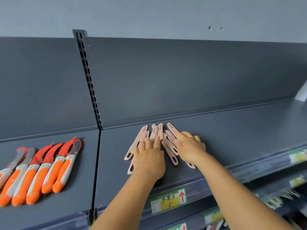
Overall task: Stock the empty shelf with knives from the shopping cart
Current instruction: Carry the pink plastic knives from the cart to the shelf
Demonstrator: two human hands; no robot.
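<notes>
I am working at the dark grey shelf (232, 130), centre of the frame. The pink sheathed knives (159, 133) are lying on it in a loose fan, blade tips pointing toward the back panel at upper centre, looped handles pointing down-frame toward me. Their long axes are running roughly front to back, splaying left and right at the handle ends.

My left hand (149, 160) is lying flat over the left part of the fan, fingers straight and spread, pressing on the knives, not curled round any. My right hand (191, 146) is resting on the right part, fingers extended and slightly bent over the sheaths; I am reading it as pressing, not gripping. Both hands are directly on the pile, so neither is nearer.

My judgement: I am spreading or squaring the bunch into a row. The coming move depends on sliding each knife sideways, across its long axis.

At lower left the orange-handled knives (38, 176) are lying in a neat row on the neighbouring shelf section. A price tag (167, 200) is sitting on the shelf's front rail.
</notes>
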